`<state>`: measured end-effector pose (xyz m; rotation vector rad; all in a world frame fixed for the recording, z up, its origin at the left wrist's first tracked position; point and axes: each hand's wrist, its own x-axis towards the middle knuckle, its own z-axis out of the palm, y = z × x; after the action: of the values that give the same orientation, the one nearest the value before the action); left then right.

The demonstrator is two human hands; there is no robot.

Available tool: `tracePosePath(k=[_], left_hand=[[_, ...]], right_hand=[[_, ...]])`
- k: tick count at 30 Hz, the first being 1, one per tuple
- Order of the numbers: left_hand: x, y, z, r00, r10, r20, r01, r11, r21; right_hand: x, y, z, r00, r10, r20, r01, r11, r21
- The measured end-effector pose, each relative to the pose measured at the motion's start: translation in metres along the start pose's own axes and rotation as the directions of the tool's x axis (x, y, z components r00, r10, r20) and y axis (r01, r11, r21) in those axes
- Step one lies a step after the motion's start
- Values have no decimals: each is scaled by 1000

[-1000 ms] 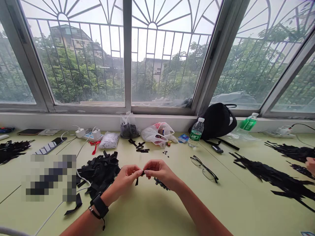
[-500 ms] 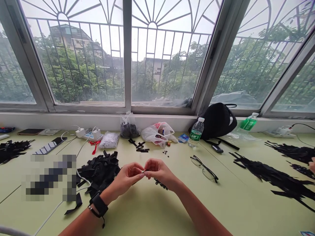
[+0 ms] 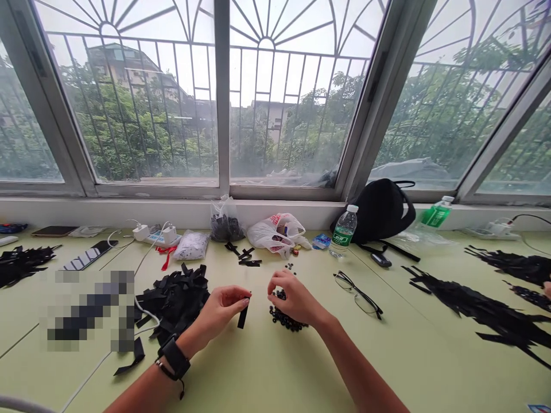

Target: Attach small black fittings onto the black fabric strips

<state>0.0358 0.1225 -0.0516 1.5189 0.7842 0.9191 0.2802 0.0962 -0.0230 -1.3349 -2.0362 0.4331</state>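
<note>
My left hand (image 3: 221,312) pinches a short black fabric strip (image 3: 243,317) between thumb and fingers, and the strip hangs down toward the table. To its right, my right hand (image 3: 299,298) is over a heap of small black ring-shaped pieces (image 3: 289,322), with curved fingers and the thumb a little apart. The hand hides part of this heap, and I see nothing held in it. Beside my left wrist lies a large pile of black fabric strips (image 3: 176,295).
Beyond my hands are a white plastic bag (image 3: 275,235), a water bottle (image 3: 343,232) and a few cut strips (image 3: 249,263). Glasses (image 3: 359,295) lie to the right, near more black strips (image 3: 469,304). A white cable (image 3: 144,318) crosses the left side. Another person's hand shows at the far right edge.
My hands were together at the fingertips. My right hand has since moved right, over the black ring-shaped pieces, while my left keeps its place, the black strip now hanging in plain sight.
</note>
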Motion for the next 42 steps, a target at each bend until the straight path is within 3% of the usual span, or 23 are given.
tracePosePath(k=[4, 8, 20, 26, 34, 42], left_hand=[[-2, 0, 0, 1000, -27, -16, 27, 1000, 4], [-1, -2, 0, 999, -37, -8, 37, 999, -18], [-4, 9, 2, 999, -26, -34, 24, 999, -36], [-3, 3, 0, 999, -39, -28, 39, 999, -34], [-1, 1, -1, 998, -20, -58, 19, 1000, -17], [-2, 3, 1, 997, 7, -71, -7, 1000, 2]], right_hand=[[-4, 6, -11, 988, 6, 152, 0, 999, -36], [-5, 6, -11, 973, -9, 230, 13, 1000, -13], [-6, 6, 1, 963, 49, 265, -46, 999, -17], [-7, 6, 2, 950, 77, 303, -73, 997, -22], [-7, 3, 6, 972, 46, 229, -36, 998, -46], [-1, -10, 16, 996, -30, 84, 19, 992, 121]])
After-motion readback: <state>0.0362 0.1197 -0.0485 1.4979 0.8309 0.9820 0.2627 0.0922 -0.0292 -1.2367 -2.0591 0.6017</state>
